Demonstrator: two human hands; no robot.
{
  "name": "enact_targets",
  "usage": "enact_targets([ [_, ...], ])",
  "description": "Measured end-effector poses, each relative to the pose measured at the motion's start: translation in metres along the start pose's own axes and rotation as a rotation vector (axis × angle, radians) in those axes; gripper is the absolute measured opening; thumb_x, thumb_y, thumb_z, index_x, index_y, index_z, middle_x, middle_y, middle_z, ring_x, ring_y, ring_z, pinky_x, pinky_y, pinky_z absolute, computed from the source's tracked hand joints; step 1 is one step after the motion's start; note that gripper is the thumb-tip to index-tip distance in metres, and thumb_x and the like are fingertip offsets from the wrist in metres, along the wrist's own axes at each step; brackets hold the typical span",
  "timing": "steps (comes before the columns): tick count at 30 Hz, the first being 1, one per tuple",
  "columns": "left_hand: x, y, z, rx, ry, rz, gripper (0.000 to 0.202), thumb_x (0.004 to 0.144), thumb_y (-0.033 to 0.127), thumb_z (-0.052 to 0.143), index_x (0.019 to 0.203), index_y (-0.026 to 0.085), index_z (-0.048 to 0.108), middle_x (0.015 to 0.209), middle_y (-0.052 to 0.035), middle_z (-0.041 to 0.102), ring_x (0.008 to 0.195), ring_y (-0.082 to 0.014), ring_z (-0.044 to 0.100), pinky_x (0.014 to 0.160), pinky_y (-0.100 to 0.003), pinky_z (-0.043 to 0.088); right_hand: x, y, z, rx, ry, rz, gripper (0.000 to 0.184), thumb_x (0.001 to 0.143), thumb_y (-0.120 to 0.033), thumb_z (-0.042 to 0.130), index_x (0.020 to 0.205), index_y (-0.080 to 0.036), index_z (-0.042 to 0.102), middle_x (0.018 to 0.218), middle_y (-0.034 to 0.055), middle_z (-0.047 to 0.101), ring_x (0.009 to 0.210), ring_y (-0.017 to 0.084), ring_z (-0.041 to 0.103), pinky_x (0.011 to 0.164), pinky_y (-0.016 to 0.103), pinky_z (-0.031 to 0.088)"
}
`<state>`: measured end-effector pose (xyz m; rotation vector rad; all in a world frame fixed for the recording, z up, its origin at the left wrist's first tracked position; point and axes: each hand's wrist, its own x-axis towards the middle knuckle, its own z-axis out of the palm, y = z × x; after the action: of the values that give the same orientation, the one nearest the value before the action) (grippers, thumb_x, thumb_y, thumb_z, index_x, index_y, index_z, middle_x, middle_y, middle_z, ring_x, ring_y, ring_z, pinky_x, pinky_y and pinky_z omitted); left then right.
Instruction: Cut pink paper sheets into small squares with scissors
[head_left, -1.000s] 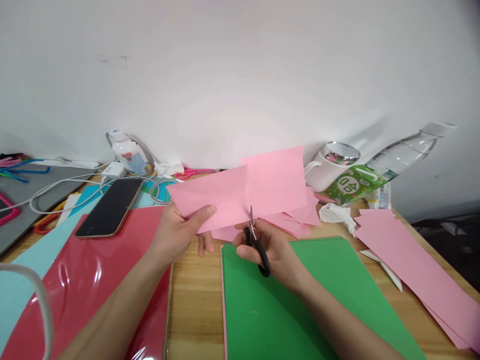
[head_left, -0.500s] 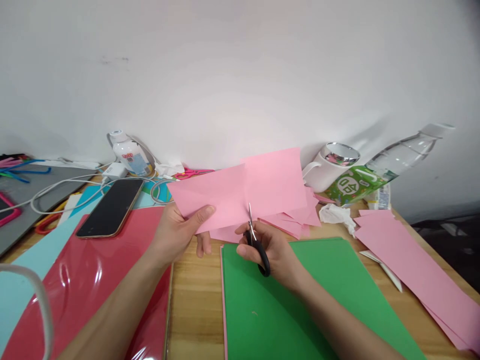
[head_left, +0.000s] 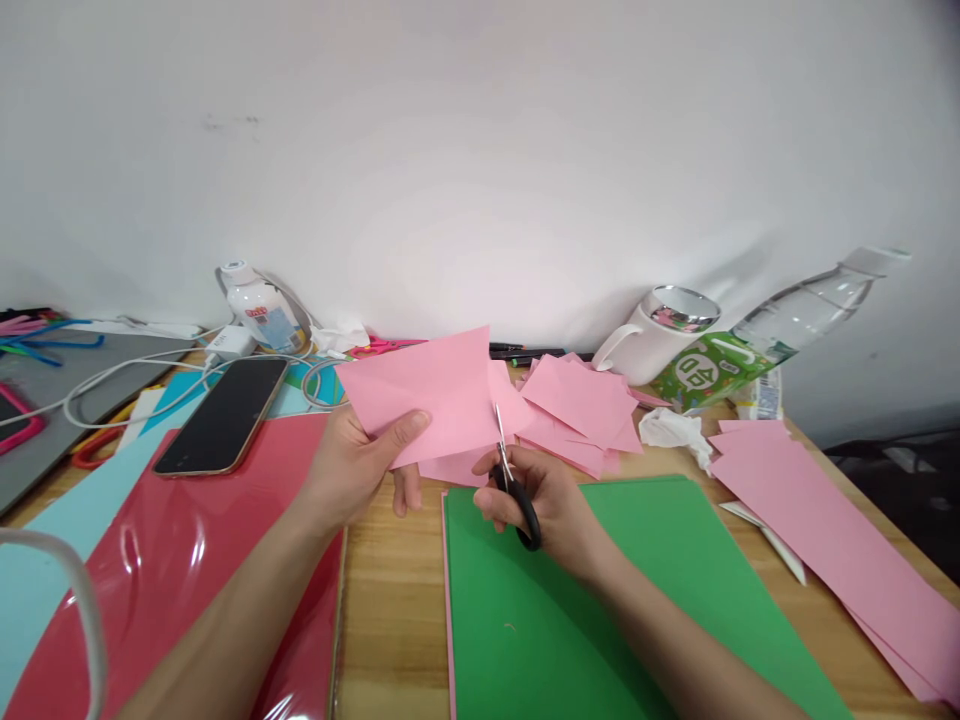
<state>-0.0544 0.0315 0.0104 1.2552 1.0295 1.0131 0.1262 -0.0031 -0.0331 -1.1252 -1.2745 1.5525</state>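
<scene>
Between the thumb and fingers of my left hand (head_left: 367, 460) is a pink sheet of paper (head_left: 427, 395), held up off the table and slightly tilted. My right hand (head_left: 544, 500) grips black-handled scissors (head_left: 516, 500), fingers in the loops. Their blades point up and look closed, close by the sheet's right edge. Behind the blades, a loose heap of cut pink paper pieces (head_left: 581, 400) lies on the table. Under my right hand and forearm is a stack of green paper (head_left: 600, 610).
A phone (head_left: 225, 415) rests on red plastic-wrapped paper (head_left: 172, 560) at left. Along the wall stand a white bottle (head_left: 262, 305), a white mug (head_left: 652, 335) and a leaning clear bottle (head_left: 810, 300). Crumpled tissue (head_left: 675, 430) and long pink strips (head_left: 825, 540) lie at right.
The right part of the pink paper has come off the held sheet and now lies on the heap behind. Both hands have stayed almost in place.
</scene>
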Motion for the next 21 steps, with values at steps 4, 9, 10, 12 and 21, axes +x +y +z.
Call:
enact_targets([
  [4, -0.0006, 0.0004, 0.0002, 0.010, -0.049, -0.010, 0.015, 0.079, 0.028, 0.058, 0.079, 0.013, 0.057, 0.032, 0.0031, 0.055, 0.023, -0.0116, 0.048, 0.022, -0.016, 0.035, -0.0001, -0.0036, 0.0004, 0.023, -0.017, -0.019, 0.038, 0.063, -0.042, 0.072, 0.084, -0.017, 0.053, 0.066, -0.0015, 0.056, 0.057, 0.010, 0.049, 0.053, 0.024, 0.038],
  [9, -0.0007, 0.0004, 0.0009, -0.004, -0.072, -0.037, 0.019, 0.078, 0.028, 0.060, 0.088, 0.012, 0.057, 0.034, 0.0041, 0.057, 0.022, -0.0120, 0.048, 0.022, -0.017, 0.034, -0.0011, -0.0084, 0.0001, 0.006, -0.025, -0.020, 0.037, 0.063, -0.046, 0.071, 0.073, -0.017, 0.050, 0.070, 0.0013, 0.057, 0.063, 0.012, 0.051, 0.059, 0.026, 0.041],
  [10, -0.0005, 0.0006, 0.0009, -0.008, -0.081, -0.042, 0.019, 0.078, 0.028, 0.060, 0.088, 0.012, 0.056, 0.035, 0.0041, 0.057, 0.022, -0.0119, 0.048, 0.022, -0.017, 0.034, -0.0012, -0.0088, 0.0002, 0.011, -0.023, -0.020, 0.037, 0.063, -0.046, 0.071, 0.073, -0.017, 0.050, 0.070, 0.0014, 0.057, 0.063, 0.013, 0.051, 0.059, 0.026, 0.041],
  [12, 0.0000, 0.0011, 0.0007, -0.015, -0.090, -0.047, 0.018, 0.078, 0.028, 0.060, 0.087, 0.012, 0.056, 0.035, 0.0040, 0.057, 0.021, -0.0115, 0.047, 0.022, -0.017, 0.034, -0.0012, -0.0091, 0.0007, 0.022, -0.015, -0.022, 0.037, 0.062, -0.045, 0.072, 0.074, -0.017, 0.049, 0.072, 0.0018, 0.057, 0.064, 0.013, 0.052, 0.060, 0.026, 0.041],
  [21, 0.0002, -0.0023, -0.0005, -0.018, -0.104, -0.029, 0.016, 0.080, 0.029, 0.058, 0.081, 0.013, 0.056, 0.032, 0.0037, 0.056, 0.022, -0.0108, 0.047, 0.022, -0.016, 0.035, -0.0022, -0.0079, 0.0007, 0.032, 0.005, -0.024, 0.038, 0.062, -0.044, 0.072, 0.071, -0.017, 0.046, 0.067, -0.0006, 0.052, 0.060, 0.011, 0.048, 0.055, 0.024, 0.039],
])
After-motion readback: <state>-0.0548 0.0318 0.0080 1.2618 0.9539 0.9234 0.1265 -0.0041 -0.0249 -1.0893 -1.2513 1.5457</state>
